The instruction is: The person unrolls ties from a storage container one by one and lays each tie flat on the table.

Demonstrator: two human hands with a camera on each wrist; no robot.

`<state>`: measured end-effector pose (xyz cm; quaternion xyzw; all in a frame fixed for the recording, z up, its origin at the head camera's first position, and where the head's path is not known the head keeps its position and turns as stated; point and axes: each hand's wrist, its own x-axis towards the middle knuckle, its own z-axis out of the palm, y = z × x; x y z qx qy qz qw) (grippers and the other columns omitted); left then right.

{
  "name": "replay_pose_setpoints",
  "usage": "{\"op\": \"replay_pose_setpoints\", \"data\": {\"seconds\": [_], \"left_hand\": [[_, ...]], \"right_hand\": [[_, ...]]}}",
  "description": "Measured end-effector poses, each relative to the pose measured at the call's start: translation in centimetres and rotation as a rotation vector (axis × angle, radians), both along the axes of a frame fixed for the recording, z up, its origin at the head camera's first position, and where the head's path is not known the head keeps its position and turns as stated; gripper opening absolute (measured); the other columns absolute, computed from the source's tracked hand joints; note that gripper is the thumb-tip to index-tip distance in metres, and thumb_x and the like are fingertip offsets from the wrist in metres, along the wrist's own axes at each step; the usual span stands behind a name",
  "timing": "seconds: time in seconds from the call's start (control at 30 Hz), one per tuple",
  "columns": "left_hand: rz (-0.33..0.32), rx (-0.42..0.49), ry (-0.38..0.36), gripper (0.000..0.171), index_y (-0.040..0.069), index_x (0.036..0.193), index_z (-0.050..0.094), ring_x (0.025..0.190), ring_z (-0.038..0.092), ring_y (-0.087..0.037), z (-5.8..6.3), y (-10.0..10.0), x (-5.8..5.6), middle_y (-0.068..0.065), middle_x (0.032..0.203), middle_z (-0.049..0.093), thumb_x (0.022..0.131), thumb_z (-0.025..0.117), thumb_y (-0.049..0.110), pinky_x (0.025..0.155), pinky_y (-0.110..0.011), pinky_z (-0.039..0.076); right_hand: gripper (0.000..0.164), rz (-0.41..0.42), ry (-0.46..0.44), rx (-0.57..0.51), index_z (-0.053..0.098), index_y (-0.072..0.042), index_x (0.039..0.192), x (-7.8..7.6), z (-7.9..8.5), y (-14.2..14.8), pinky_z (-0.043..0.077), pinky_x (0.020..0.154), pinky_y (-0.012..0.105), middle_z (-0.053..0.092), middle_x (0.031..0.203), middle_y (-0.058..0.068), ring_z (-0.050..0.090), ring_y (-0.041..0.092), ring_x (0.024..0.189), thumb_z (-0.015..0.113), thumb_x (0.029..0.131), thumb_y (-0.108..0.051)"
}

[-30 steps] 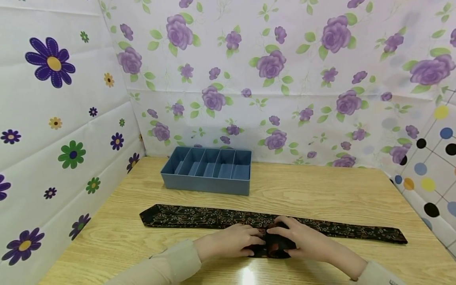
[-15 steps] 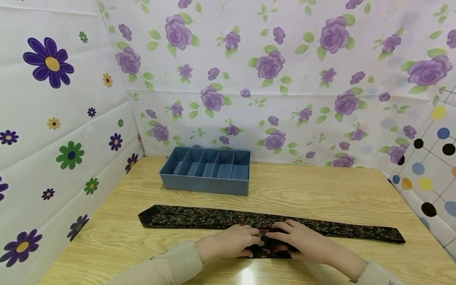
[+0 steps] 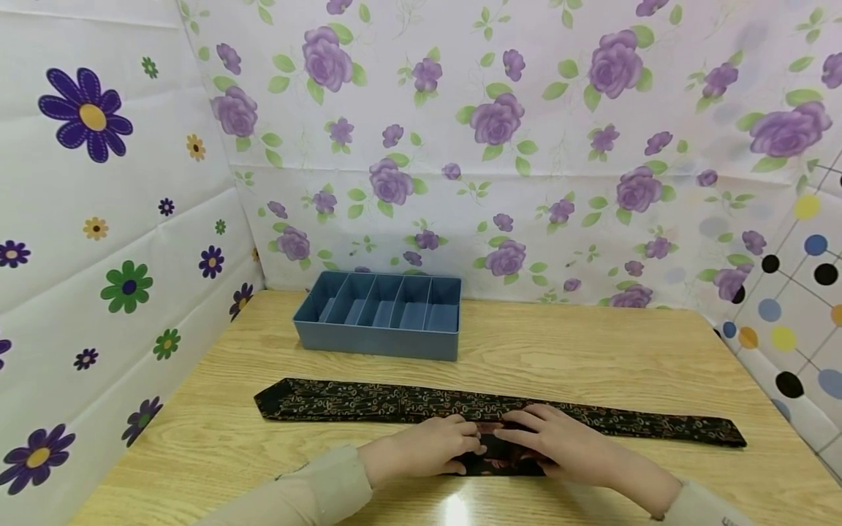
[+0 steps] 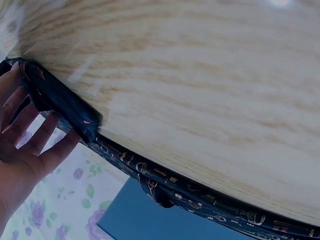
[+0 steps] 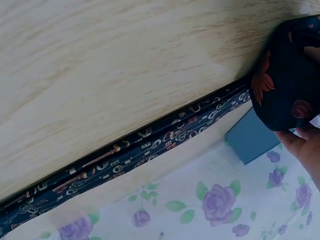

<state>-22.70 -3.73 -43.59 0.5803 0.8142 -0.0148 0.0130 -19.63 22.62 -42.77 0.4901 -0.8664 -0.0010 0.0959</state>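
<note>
A long dark necktie with a small key-like pattern lies flat across the table. In front of its middle is a folded dark floral tie, between both hands. My left hand grips the left end of the fold, thumb at the near side; in the left wrist view its fingers spread along the bunched dark cloth. My right hand holds the other end, covering much of it. The right wrist view shows orange flowers on the floral tie, with fingertips at its edge.
A blue box with several narrow compartments stands behind the long tie, left of centre. The wooden table meets flower-printed cloth at the back and left, and a dotted cloth at the right.
The floral tie showed a raised, rolled loop between the hands; it now lies flatter. My right hand has lowered onto it. The left hand hardly moves.
</note>
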Motion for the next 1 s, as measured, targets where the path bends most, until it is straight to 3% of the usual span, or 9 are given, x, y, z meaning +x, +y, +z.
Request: {"op": "replay_pose_setpoints", "data": {"seconds": [0.27,0.47,0.6,0.73,0.87,1.0], "left_hand": [[0.009,-0.003,-0.014,0.035,0.023,0.121,0.062,0.100,0.057,-0.007,-0.2,0.0,-0.2,0.008,0.114,0.061,0.089,0.063,0.034,0.089,-0.019,0.048],[0.010,0.013,-0.038,0.036,0.021,0.124,0.061,0.106,0.058,-0.009,0.0,-0.1,-0.2,0.005,0.120,0.061,0.090,0.062,0.032,0.095,-0.024,0.048],[0.004,-0.002,-0.039,0.042,0.022,0.132,0.055,0.103,0.057,-0.008,0.0,-0.2,-0.1,0.005,0.119,0.060,0.092,0.059,0.032,0.089,-0.020,0.048],[-0.007,-0.011,-0.036,0.047,0.025,0.138,0.049,0.099,0.056,-0.007,-0.2,-0.3,0.0,0.006,0.117,0.060,0.093,0.058,0.032,0.080,-0.016,0.047],[-0.010,-0.003,-0.031,0.047,0.025,0.138,0.050,0.097,0.055,-0.006,-0.2,-0.5,0.1,0.006,0.117,0.059,0.092,0.059,0.032,0.078,-0.014,0.047],[-0.009,0.006,-0.034,0.045,0.026,0.135,0.053,0.096,0.055,-0.005,-0.3,-0.7,0.0,0.006,0.116,0.059,0.091,0.060,0.031,0.078,-0.014,0.047]], "right_hand": [[0.056,0.010,0.005,0.009,0.059,-0.017,0.116,-0.2,0.2,0.3,0.047,0.093,0.051,0.056,0.132,0.006,0.051,0.034,0.122,0.084,0.066,-0.015],[0.061,0.002,0.016,0.062,0.059,-0.019,0.123,-0.4,0.3,0.6,0.050,0.091,0.045,0.058,0.127,0.005,0.055,0.030,0.114,0.084,0.067,-0.016],[0.052,-0.016,0.029,0.079,0.062,-0.022,0.116,-0.4,0.4,0.7,0.052,0.087,0.042,0.058,0.126,0.006,0.057,0.027,0.110,0.084,0.068,-0.018],[0.046,-0.046,0.014,0.105,0.061,-0.020,0.107,-0.2,0.6,0.9,0.050,0.090,0.047,0.055,0.131,0.007,0.052,0.033,0.119,0.084,0.068,-0.019],[0.050,-0.062,-0.018,0.103,0.058,-0.016,0.109,0.1,0.7,1.3,0.046,0.096,0.051,0.052,0.137,0.010,0.045,0.038,0.127,0.085,0.067,-0.019],[0.048,-0.077,-0.054,0.089,0.055,-0.014,0.108,0.0,0.8,1.6,0.048,0.093,0.049,0.057,0.130,0.008,0.051,0.035,0.122,0.083,0.069,-0.017]]}}
